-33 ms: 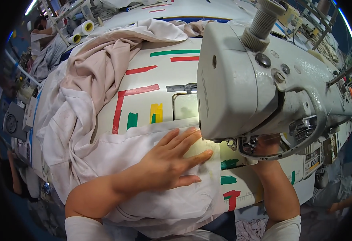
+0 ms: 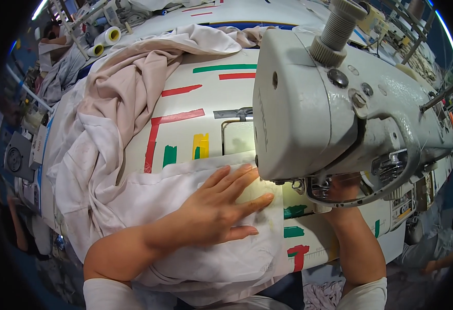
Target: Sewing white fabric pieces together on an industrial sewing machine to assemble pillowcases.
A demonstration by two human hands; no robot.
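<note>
My left hand (image 2: 217, 213) lies flat with its fingers spread, pressing on a white cloth (image 2: 149, 199). Its fingertips reach close to the lit needle area beneath the head of a white sewing machine (image 2: 293, 108). The cloth runs left and bunches into folds, and a pale pink-beige part (image 2: 146, 80) of the bundle extends toward the back. My right hand (image 2: 345, 188) is beneath the machine's arm, behind the curved metal guard (image 2: 355, 200). Its fingers are mostly hidden there, so what they touch cannot be made out. The needle itself is also hidden.
Red, green and yellow tape strips (image 2: 200, 144) mark the white table. A small dark speaker-like box (image 2: 16, 159) stands off the left edge, with thread cones (image 2: 112, 36) at the back left. Another person (image 2: 53, 39) sits at the far left. Patterned cloth (image 2: 324, 297) lies below the table.
</note>
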